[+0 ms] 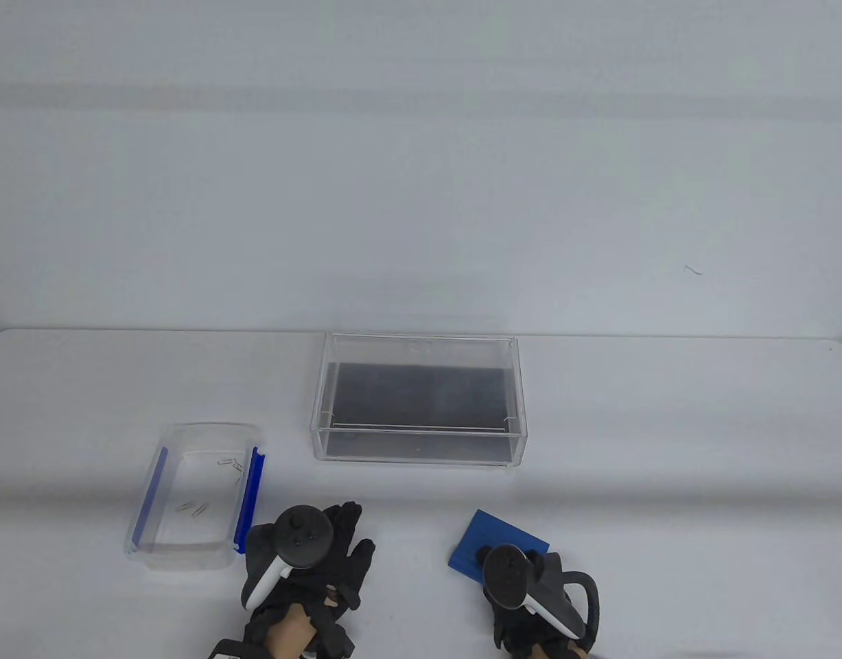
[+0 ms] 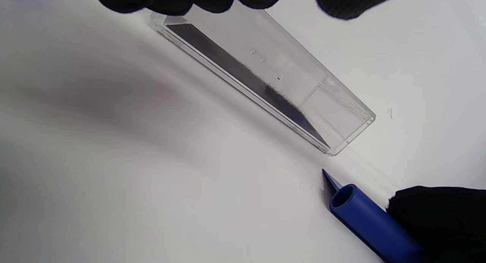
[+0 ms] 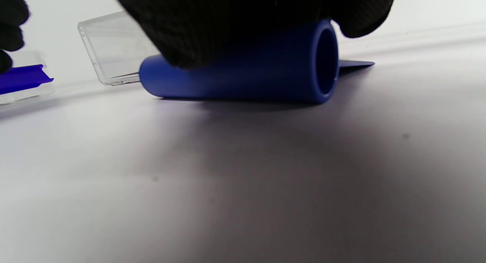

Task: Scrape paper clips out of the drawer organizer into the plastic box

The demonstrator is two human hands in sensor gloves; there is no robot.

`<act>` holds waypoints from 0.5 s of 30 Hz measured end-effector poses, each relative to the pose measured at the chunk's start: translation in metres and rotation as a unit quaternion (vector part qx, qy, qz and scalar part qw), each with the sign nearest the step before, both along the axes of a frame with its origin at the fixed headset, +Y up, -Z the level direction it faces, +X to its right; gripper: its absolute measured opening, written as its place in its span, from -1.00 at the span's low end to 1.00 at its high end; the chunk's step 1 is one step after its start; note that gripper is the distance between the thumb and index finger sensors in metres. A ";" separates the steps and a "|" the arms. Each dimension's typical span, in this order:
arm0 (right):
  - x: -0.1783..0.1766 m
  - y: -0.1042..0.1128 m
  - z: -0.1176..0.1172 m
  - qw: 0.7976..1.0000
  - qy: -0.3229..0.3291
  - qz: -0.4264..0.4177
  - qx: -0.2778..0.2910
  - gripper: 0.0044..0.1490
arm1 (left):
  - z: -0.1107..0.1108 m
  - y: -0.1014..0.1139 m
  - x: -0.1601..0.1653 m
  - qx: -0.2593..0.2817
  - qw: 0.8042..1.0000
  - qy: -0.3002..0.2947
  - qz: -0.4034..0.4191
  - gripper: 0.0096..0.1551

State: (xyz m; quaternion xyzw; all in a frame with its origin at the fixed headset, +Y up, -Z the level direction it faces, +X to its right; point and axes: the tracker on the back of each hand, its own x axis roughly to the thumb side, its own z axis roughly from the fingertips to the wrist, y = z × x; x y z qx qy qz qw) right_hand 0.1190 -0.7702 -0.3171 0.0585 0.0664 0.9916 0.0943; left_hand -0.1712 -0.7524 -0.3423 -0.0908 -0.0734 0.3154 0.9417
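- Your right hand (image 1: 530,590) rests on the blue scraper (image 1: 497,546), gloved fingers (image 3: 243,23) over its tubular handle; whether they close around it cannot be told.
- Your left hand (image 1: 307,556) lies flat on the table (image 1: 668,480), fingers spread, holding nothing, just beside the plastic box (image 1: 195,495).
- Paper clips (image 1: 193,509) lie inside that box.
- The clear drawer organizer (image 1: 421,398) sits farther back; no readable writing shows.

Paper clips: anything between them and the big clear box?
Nothing visible. The paper clips lie in the small container at left; bare table separates it from the open-topped clear box. The right hand rests on the blue scraper, off that line.
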 end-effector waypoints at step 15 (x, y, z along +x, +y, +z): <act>0.026 0.028 0.004 0.986 -0.005 -0.165 0.016 -0.22 | 0.000 0.000 0.001 0.000 1.000 -0.005 -0.010 -0.17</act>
